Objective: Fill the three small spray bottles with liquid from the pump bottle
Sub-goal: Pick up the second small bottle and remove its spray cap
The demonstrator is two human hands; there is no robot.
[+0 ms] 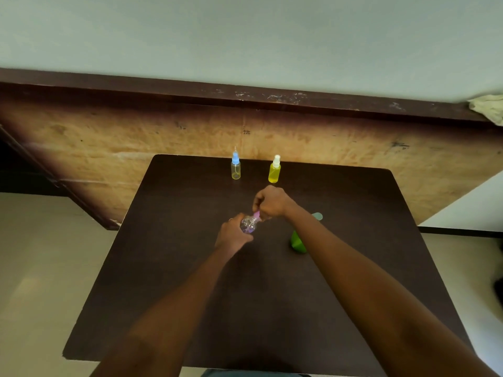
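Observation:
My left hand (233, 235) grips a small clear spray bottle (249, 223) tilted over the middle of the dark table (190, 268). My right hand (269, 201) pinches that bottle's pink spray cap (256, 214). Two other small spray bottles stand upright at the table's far edge: one with a blue cap (235, 165) and a little yellow liquid, one with a white cap (274, 170) full of yellow liquid. The green pump bottle (297, 242) sits to the right, mostly hidden behind my right forearm, its pale pump head (317, 216) showing above the arm.
A worn wooden panel (245, 137) rises behind the table, below a pale wall. A crumpled cloth (487, 107) lies on the ledge at the far right. Pale floor shows to the left of the table.

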